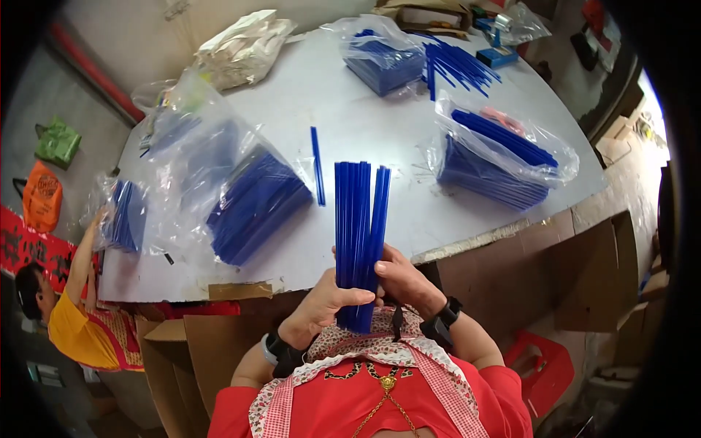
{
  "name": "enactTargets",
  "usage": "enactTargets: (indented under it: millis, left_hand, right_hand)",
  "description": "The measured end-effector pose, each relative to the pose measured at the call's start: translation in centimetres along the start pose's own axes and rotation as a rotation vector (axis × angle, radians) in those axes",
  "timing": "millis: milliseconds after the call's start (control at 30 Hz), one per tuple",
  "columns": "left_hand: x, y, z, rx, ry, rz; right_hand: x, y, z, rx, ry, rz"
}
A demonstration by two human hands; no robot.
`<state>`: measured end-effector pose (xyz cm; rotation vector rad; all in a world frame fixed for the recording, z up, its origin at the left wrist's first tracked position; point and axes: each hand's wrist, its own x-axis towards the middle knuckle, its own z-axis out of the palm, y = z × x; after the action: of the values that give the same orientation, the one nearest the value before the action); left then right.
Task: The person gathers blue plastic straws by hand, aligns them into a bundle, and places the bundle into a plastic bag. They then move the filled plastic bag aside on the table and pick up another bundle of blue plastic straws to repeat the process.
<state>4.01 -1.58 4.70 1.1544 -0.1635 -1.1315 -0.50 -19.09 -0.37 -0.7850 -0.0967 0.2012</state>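
Head view: bundle of blue plastic sticks upright over table edge, near chest. Left hand wrapped closed around lower end; right hand closed on same end from opposite side. Tops uneven, fanning right. Best: keep grip loose enough to let sticks slide level, ends flush. Loose stick lies on grey table; clear bags of blue sticks either side.
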Motion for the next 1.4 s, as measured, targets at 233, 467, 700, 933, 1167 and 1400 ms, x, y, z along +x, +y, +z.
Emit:
enactTargets:
  millis: [233,467,700,933,1167,1400]
  left_hand:
    - [0.7,-5.2,-0.2,-0.141,0.069,-0.096]
    - [-0.4,-5.6,0.0,-0.169,0.178,-0.085]
    - [-1.1,-5.3,0.6,-0.133,0.236,-0.083]
    - [-1.4,-5.1,0.9,-0.252,0.228,-0.095]
    - [-1.6,-5.6,0.9,-0.215,0.226,-0.048]
    - [-2.1,-6.0,0.5,-0.291,0.218,-0.056]
  right_hand:
    - [-1.4,1.3,-1.9,0.148,0.124,0.17]
    - [-1.8,1.7,-2.1,0.294,0.157,0.17]
    - [-2.1,1.5,-2.4,0.389,0.181,0.198]
    - [-2.2,1.3,-2.2,0.434,0.137,0.178]
    - [-2.2,1.4,-2.3,0.489,0.03,0.17]
    - [-2.3,1.8,-2.7,0.492,0.004,0.175]
